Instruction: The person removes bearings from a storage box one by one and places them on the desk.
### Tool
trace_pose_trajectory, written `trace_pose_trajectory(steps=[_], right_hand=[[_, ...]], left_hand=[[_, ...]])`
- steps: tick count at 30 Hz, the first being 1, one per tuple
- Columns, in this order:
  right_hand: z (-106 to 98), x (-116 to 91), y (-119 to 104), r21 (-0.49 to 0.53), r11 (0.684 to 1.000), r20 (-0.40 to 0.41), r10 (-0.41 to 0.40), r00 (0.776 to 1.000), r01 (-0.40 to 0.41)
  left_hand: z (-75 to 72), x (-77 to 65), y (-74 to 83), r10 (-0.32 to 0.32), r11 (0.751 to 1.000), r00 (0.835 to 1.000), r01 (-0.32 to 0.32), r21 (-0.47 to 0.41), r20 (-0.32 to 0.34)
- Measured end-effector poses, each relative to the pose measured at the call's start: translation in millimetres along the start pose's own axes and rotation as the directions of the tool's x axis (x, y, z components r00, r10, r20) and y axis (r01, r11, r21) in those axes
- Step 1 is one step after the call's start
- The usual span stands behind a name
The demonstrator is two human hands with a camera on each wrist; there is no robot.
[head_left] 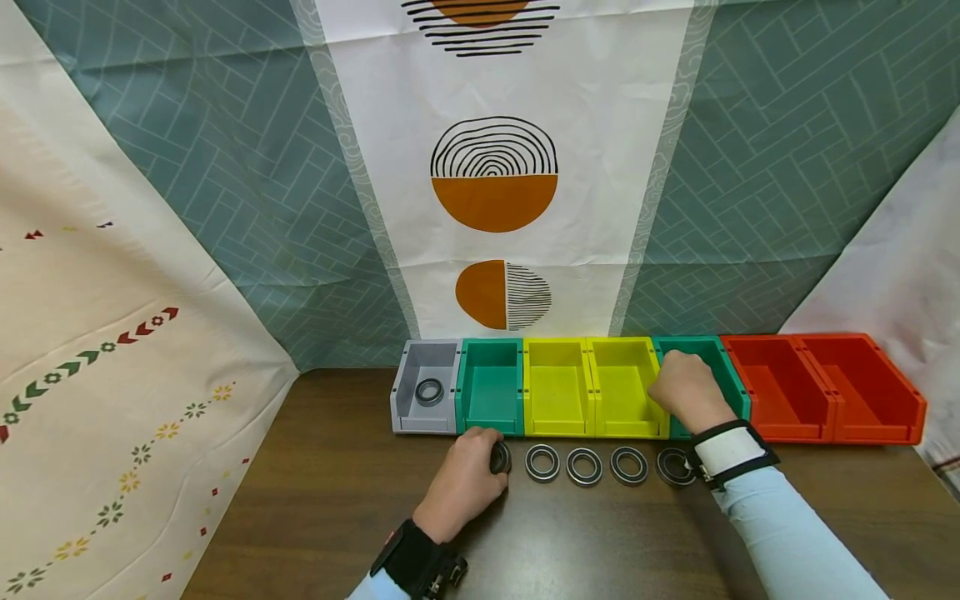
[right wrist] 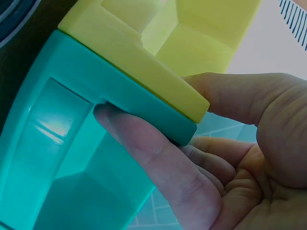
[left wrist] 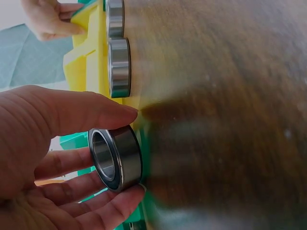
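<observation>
My left hand (head_left: 463,479) pinches a ball bearing (left wrist: 128,158) between thumb and fingers, in front of the left green bin (head_left: 491,379). In the left wrist view the bearing stands on edge, its ring face turned toward the palm. Over at the right, my right hand (head_left: 692,393) grips the adjoining side walls of a yellow bin (right wrist: 129,52) and the right green bin (right wrist: 62,129). Its thumb lies on the yellow side, and the index finger reaches inside the green one. Another bearing (head_left: 429,392) lies in the grey bin (head_left: 402,412).
Several more bearings (head_left: 584,467) lie in a row on the brown wooden table (head_left: 337,483), before the bins. A second yellow bin (head_left: 558,427) stands mid-row, and two red bins (head_left: 873,429) end it at the right. Patterned cloth (head_left: 491,92) hangs behind.
</observation>
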State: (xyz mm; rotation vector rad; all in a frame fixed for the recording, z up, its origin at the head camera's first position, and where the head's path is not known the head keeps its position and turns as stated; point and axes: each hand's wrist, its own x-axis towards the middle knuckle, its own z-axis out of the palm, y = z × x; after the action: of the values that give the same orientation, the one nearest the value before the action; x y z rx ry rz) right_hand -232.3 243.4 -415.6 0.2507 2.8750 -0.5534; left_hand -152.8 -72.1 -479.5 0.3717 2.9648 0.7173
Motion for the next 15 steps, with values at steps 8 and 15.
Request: trace_pose_trajectory(steps=[8, 15], right_hand=[[-1.4, -0.4, -0.2, 0.006, 1.000, -0.001, -0.007, 1.000, 0.007], [-0.9, -1.2, -0.6, 0.008, 1.000, 0.002, 0.000, 1.000, 0.000]], left_hand=[[1.8, -0.5, 0.1, 0.022, 1.000, 1.000, -0.021, 0.020, -0.019], [3.0, -1.0, 0.7, 0.035, 0.999, 0.999, -0.034, 0.035, -0.030]])
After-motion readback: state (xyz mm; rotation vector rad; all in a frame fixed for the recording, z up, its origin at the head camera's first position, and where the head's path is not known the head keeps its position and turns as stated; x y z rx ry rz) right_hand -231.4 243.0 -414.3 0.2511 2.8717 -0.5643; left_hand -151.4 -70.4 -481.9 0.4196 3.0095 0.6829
